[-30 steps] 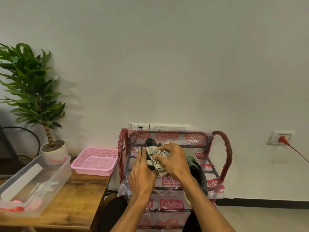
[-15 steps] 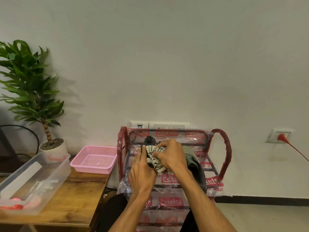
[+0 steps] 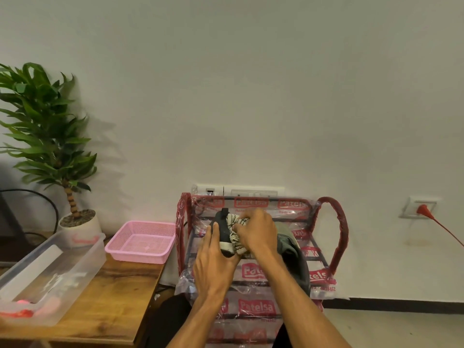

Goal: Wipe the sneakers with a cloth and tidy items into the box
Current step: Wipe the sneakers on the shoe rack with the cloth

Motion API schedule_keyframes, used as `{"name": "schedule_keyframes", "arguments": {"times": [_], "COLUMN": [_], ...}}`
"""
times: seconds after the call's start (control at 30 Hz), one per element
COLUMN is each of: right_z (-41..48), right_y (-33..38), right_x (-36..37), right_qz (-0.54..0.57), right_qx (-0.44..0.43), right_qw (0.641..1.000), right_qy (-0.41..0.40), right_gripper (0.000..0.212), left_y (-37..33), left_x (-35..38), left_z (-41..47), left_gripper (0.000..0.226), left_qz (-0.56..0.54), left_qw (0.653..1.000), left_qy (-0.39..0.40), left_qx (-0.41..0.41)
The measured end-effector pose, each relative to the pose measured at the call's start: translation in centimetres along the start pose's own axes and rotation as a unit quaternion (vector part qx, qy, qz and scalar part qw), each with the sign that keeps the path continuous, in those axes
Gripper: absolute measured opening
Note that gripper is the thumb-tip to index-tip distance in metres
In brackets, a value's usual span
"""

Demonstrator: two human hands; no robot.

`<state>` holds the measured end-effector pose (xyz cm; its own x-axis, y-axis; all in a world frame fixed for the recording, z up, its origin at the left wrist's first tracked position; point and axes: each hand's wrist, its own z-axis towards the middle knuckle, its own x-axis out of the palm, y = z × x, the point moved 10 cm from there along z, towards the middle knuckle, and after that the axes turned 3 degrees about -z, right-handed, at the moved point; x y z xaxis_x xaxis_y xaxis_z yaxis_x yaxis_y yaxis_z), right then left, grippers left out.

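Note:
A black sneaker [image 3: 223, 228] with a white sole edge stands on the top shelf of the red plastic-wrapped shoe rack [image 3: 337, 232]. My left hand [image 3: 213, 262] holds the sneaker from the near side, fingers along its left flank. My right hand [image 3: 256, 231] grips a cream cloth with black stripes [image 3: 234, 236] and presses it against the sneaker's right side. A second, grey-green sneaker [image 3: 292, 249] lies to the right, partly behind my right forearm. A clear plastic box [image 3: 75, 259] sits on the wooden table at the left.
A pink mesh basket [image 3: 141, 241] stands on the wooden table [image 3: 118, 300] beside the rack. A potted plant [image 3: 50, 146] is at the back left. Wall sockets sit behind the rack, and a red plug [image 3: 423, 209] with its cord hangs at the right.
My right hand has shifted the cloth slightly up and right along the sneaker, exposing more of the black upper. My left hand stays on the shoe.

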<state>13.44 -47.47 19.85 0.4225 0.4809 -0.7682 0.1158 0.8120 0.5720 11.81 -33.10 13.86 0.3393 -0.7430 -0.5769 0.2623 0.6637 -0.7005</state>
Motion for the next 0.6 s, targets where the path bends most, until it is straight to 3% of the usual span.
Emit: {"name": "schedule_keyframes", "arguments": {"times": [0.1, 0.37, 0.6], "right_z": [0.2, -0.7, -0.5], "right_y": [-1.1, 0.4, 0.1], "right_x": [0.8, 0.2, 0.3], "right_qz": [0.07, 0.02, 0.03], "right_qx": [0.043, -0.013, 0.015], "right_qw": [0.994, 0.999, 0.999], "right_qy": [0.076, -0.025, 0.016], "right_gripper": [0.011, 0.018, 0.011], "left_y": [-0.2, -0.2, -0.7], "left_x": [0.0, 0.0, 0.1], "left_z": [-0.2, 0.2, 0.1], "left_gripper": [0.1, 0.092, 0.092], "left_qz": [0.008, 0.02, 0.025], "left_qw": [1.0, 1.0, 1.0], "left_qy": [0.007, 0.006, 0.013], "left_qx": [0.002, -0.005, 0.009]}}
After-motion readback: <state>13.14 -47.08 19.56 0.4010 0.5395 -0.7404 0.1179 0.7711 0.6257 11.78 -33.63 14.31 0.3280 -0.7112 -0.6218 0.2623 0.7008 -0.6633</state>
